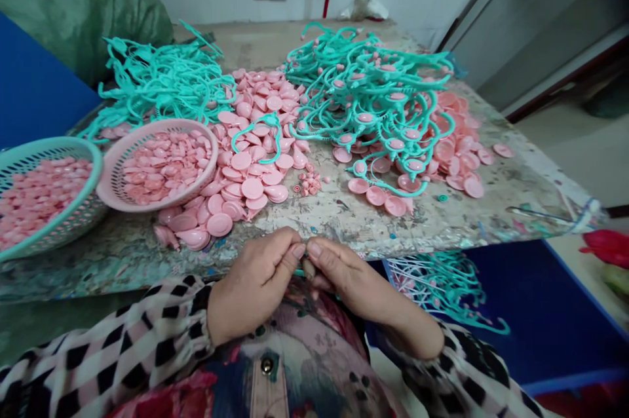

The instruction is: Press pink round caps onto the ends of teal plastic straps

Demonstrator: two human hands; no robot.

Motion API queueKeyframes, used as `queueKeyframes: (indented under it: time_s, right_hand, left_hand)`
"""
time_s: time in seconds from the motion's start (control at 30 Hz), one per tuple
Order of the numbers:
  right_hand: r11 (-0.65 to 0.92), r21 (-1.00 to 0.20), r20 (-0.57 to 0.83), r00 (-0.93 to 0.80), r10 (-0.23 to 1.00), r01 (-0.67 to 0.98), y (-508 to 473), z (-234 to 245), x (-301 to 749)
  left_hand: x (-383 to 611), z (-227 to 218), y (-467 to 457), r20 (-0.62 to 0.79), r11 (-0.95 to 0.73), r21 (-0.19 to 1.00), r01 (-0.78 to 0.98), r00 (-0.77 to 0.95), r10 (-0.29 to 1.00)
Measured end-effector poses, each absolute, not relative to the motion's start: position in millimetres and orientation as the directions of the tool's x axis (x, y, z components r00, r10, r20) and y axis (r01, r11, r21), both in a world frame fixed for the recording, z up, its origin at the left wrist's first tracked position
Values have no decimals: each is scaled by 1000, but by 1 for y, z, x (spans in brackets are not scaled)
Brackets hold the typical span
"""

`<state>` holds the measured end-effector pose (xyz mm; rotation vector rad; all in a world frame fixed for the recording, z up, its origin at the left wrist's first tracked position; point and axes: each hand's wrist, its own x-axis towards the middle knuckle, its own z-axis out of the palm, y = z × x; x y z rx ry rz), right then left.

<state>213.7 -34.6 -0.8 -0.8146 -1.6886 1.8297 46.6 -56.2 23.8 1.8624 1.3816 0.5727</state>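
In front of the table's near edge, my left hand (258, 284) and my right hand (351, 280) meet, thumbs and fingertips pinched together. A sliver of a teal plastic piece (299, 272) shows between them; the fingers hide its remaining shape. Beyond the hands lies a small cluster of tiny pink plastic parts (309, 182). A heap of pink oval, dish-like pieces (253, 189) spreads behind and left of them, with one curved teal strip (269, 160) on top. To the right rises a tangled pile of teal curved strips fitted with pink parts (363, 118).
Two baskets of small pink parts stand at left: a teal basket (95, 172) and a pink basket (209, 172). Behind them is a pile of plain teal strips (170, 80). More pink pieces (462, 162) lie at right. Below the table, a blue box (521, 300) holds teal strips.
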Motion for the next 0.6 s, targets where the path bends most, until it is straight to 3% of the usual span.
queueKeyframes:
  time_s: [0.1, 0.17, 0.23, 0.3, 0.37, 0.5, 0.6]
  right_hand:
    - [199, -948, 4, -612, 791, 250, -36, 0, 221]
    - [426, -800, 146, -552, 821, 423, -40, -3, 230]
    - [547, -615, 277, -493, 824, 568, -45, -10, 241]
    - [569, -462, 367, -437, 821, 680, -52, -20, 250]
    - [574, -400, 396, -430, 811, 714, -57, -30, 256]
    - [589, -384, 422, -432, 797, 711, -55, -35, 253]
    - [579, -427, 469, -377, 798, 695, -44, -24, 245]
  left_hand:
    - [46, 25, -54, -90, -120, 800, 588, 315, 945]
    - [44, 26, -53, -88, -100, 813, 573, 291, 953]
    - [42, 27, -52, -78, -79, 829, 554, 253, 964]
    - [40, 27, -51, -79, -59, 844, 534, 231, 970]
    - [39, 28, -50, -96, -46, 848, 529, 238, 967]
    - [38, 34, -53, -130, -58, 849, 525, 314, 940]
    - [30, 41, -56, -65, -158, 877, 454, 438, 897]
